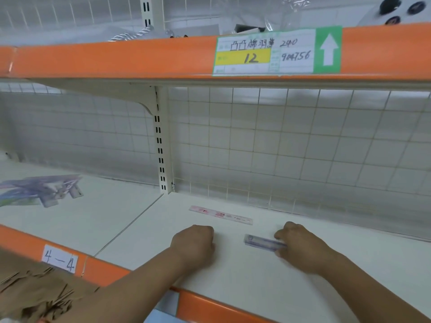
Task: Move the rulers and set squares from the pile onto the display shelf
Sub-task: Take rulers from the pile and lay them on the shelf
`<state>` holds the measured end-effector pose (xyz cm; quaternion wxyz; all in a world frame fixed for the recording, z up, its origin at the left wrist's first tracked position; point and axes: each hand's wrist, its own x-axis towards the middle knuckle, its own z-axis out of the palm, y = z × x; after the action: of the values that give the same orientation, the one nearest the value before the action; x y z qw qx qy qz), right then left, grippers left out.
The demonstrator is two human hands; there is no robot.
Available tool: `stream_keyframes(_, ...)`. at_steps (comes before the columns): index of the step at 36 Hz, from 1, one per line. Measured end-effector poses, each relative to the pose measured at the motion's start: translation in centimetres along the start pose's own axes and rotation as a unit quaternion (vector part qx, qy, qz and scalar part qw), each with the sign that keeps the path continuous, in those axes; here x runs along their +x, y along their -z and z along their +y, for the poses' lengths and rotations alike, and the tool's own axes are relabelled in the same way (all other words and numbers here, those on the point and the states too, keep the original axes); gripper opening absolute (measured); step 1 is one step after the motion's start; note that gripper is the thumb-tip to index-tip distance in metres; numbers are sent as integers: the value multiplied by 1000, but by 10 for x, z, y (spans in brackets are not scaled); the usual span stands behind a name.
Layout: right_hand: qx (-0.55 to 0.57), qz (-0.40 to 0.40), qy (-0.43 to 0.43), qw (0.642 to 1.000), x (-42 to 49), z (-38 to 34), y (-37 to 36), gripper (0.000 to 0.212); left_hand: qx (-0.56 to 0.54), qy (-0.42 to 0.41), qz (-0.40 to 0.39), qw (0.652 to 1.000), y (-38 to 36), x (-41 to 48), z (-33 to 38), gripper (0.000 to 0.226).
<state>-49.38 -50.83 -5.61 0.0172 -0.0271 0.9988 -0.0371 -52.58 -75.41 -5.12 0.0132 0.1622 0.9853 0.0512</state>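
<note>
One pink ruler [220, 215] already lies flat on the display shelf [256, 287]. At 5 o'clock of it, the right hand [300, 248] has fingers clamped on a purple ruler [263, 243], setting it down. The left hand [193, 244] is fisted, empty. The pile [40, 192] at 9 o'clock looks far from finished.

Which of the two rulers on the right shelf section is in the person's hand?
The purple ruler, nearest the shelf's front edge: the right hand grips its right end. The pink ruler lies free behind it, touched by neither hand.
</note>
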Motion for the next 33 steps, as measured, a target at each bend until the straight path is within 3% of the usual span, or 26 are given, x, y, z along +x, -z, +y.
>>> stream_keyframes(3, 30, 31, 10, 999, 4, -17, 8, 34, 0, 5, 10, 1000, -2, -1, -3, 23)
stream_keyframes(7, 67, 88, 45, 993, 11, -54, 15, 24, 7, 19, 27, 999, -2, -5, -11, 23)
stream_keyframes(16, 28, 81, 130, 988, 30, -138, 14, 30, -2, 67, 52, 996, 13, -31, -64, 15)
stream_keyframes(33, 27, 98, 246, 964, 75, -393, 13, 29, 2, 142, 79, 987, 71, -130, -290, 20)
